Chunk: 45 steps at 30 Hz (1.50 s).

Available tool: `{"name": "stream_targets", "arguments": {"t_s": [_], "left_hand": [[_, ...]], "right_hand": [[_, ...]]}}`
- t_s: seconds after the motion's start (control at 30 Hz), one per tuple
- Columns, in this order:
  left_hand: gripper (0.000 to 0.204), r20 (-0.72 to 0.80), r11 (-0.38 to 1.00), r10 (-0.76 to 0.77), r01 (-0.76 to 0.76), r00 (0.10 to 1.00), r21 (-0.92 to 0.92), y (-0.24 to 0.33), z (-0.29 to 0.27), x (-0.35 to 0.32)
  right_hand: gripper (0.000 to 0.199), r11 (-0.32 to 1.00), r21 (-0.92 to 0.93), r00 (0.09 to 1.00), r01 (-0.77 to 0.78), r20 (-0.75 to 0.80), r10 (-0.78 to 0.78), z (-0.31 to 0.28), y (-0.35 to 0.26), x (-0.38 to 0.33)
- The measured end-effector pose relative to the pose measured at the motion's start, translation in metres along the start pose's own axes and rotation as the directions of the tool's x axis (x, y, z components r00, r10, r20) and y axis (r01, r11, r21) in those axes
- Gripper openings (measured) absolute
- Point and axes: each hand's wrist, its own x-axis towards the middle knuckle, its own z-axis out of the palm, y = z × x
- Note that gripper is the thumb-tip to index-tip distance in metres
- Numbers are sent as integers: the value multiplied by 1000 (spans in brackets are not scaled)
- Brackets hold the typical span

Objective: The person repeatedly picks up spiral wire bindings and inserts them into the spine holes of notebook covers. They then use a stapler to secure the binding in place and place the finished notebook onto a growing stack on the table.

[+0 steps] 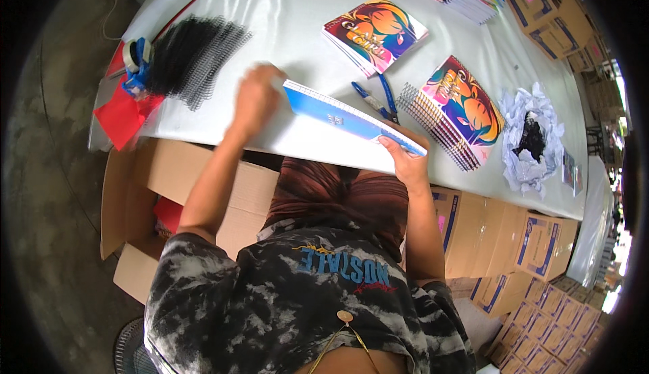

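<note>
My right hand (407,162) grips the near right end of a notebook (338,122), its thumb on the blue cover. Along the upper long edge runs a white strip with small punched holes, tilted up off the table. At the notebook's far left corner is my left hand (259,100), smeared by motion; its fingers look bent, but what is in them does not show. Black spiral binding coils (193,59) lie in a heap left of it. Blue-handled pliers (378,100) rest just beyond the notebook.
Colourful notebooks (375,32) are stacked ahead, and a spiral-bound stack (463,110) lies to the right. Crumpled pale plastic (534,137) holds dark material. A blue tape dispenser (137,66) stands left. An open carton (196,171) and closed cartons (473,228) sit below the table edge.
</note>
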Motion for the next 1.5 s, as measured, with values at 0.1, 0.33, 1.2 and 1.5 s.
{"name": "stream_targets", "arguments": {"t_s": [0.1,0.33,1.2,1.5], "left_hand": [[26,-473,732,-170,432,865,527,-63,-14,32],[38,-228,689,-558,599,797,407,-99,-42,50],[45,-106,642,-536,486,837,592,-95,-39,50],[36,-36,711,-620,581,784,397,-74,-71,63]], "right_hand": [[22,999,-29,997,43,-67,-45,4,2,5],[23,999,21,989,46,-142,-42,-1,-2,8],[26,997,55,990,-56,-130,63,-7,2,5],[26,996,58,987,-64,-144,71,-8,1,4]]}}
